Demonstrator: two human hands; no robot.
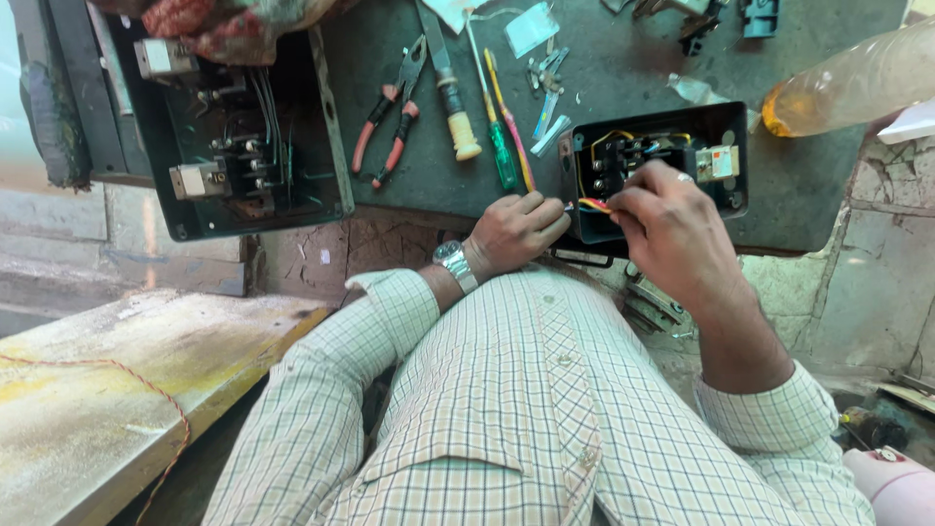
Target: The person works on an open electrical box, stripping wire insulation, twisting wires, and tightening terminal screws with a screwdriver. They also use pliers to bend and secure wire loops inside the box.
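Observation:
A small black electrical box with a relay and coloured wires inside sits at the near edge of the dark workbench. My left hand, with a metal watch on the wrist, pinches the wires that come out at the box's left side. My right hand, with a ring on one finger, is curled over the box's front opening and grips the same red and yellow wires just inside it. The wire ends are hidden under my fingers.
A larger open black box with terminals and wires lies at the left. Red-handled pliers, a yellow-handled tool and a green screwdriver lie between the boxes. A plastic bottle lies at the right. A wooden bench is below left.

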